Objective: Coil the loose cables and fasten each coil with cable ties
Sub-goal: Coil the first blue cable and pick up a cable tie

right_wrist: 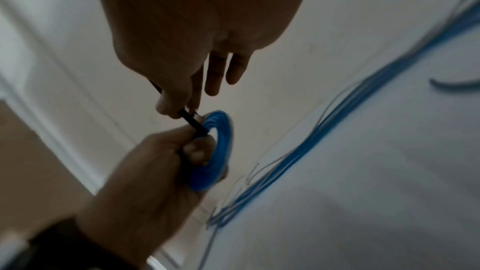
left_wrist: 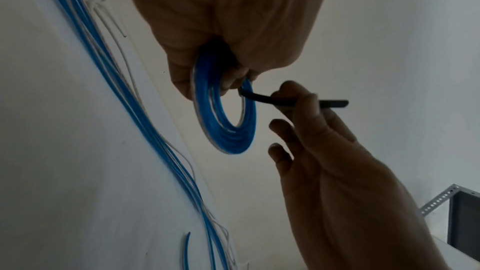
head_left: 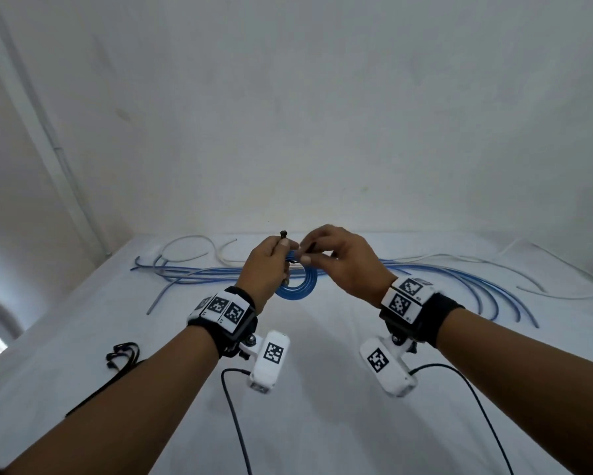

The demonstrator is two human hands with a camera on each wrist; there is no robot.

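Observation:
A small blue cable coil (head_left: 297,289) hangs above the white table (head_left: 322,423), gripped at its top by my left hand (head_left: 281,255). A black cable tie (head_left: 283,233) runs through the coil, and its head sticks up above my left fingers. My right hand (head_left: 309,252) pinches the tie's tail between thumb and forefinger, its other fingers spread. In the left wrist view the cable tie (left_wrist: 280,101) leaves the coil (left_wrist: 223,114) sideways into the right hand (left_wrist: 293,102). The blurred right wrist view shows the tie (right_wrist: 192,121) taut between the right hand (right_wrist: 179,110) and the coil (right_wrist: 215,151).
Several loose blue cables (head_left: 459,279) and white cables (head_left: 185,248) lie along the table's far side by the wall. A bunch of black cable ties (head_left: 123,354) lies at the near left. Black camera leads (head_left: 233,406) trail under my wrists. A metal rack (left_wrist: 462,213) stands off the table.

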